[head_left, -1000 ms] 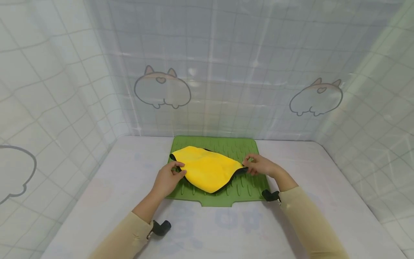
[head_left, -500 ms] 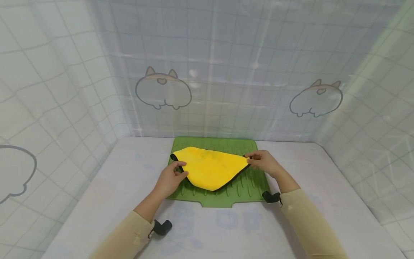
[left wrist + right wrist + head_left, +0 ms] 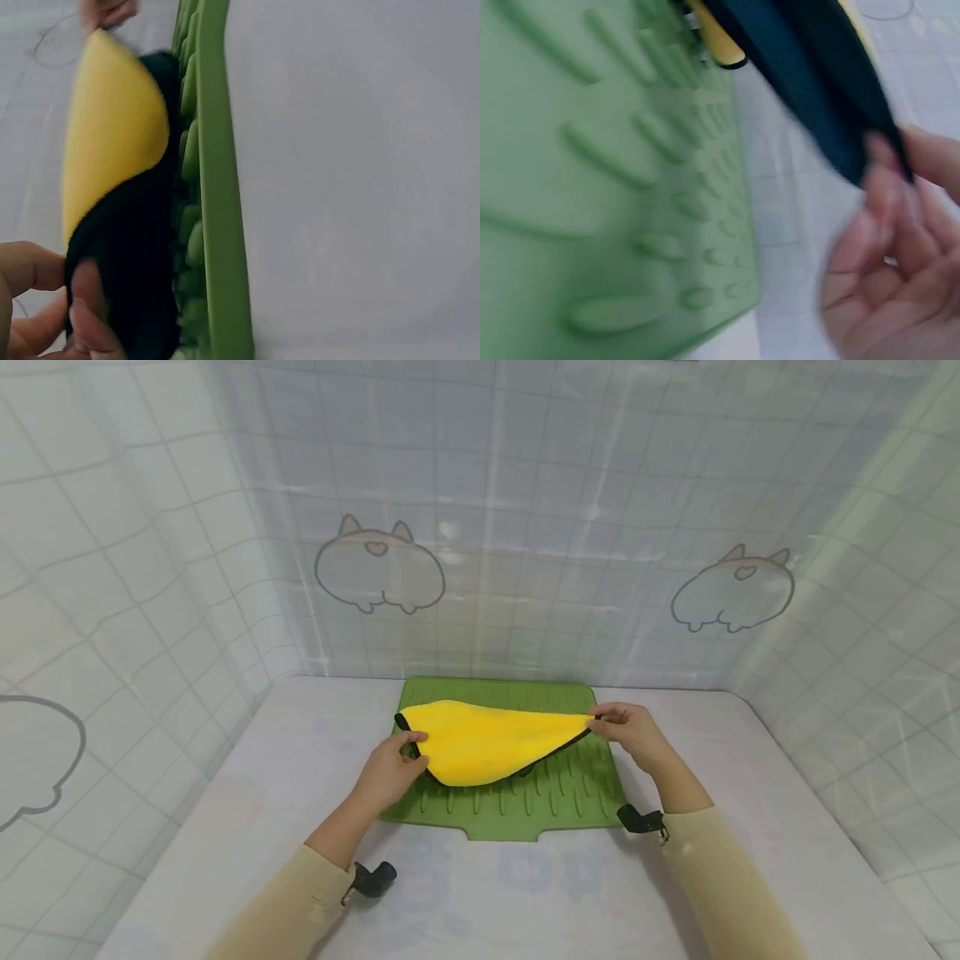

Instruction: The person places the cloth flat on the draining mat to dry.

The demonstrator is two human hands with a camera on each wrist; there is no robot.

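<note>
A yellow cloth (image 3: pixel 480 745) with a black edge and a dark underside hangs between the two hands over a ribbed green mat (image 3: pixel 555 802). My left hand (image 3: pixel 387 770) pinches its left edge between thumb and fingers, also seen at the lower left of the left wrist view. At the cloth's right corner, my right hand (image 3: pixel 633 731) pinches the tip and holds it raised above the mat. In the right wrist view the dark underside of the cloth (image 3: pixel 810 82) slopes down to the fingertips (image 3: pixel 881 180). What lies under the cloth is hidden.
The mat lies on a white table (image 3: pixel 510 902) with faint prints. Behind stands a curtain (image 3: pixel 525 568) with a grid and cartoon animals, and similar sheets close off both sides. A black wrist mount (image 3: pixel 639 820) sits by the right sleeve, another (image 3: pixel 373 878) by the left.
My right hand has moved right and slightly up with the cloth's corner, pulling the cloth longer and narrower. The front point of the cloth has lifted and shifted left. My left hand has barely moved.
</note>
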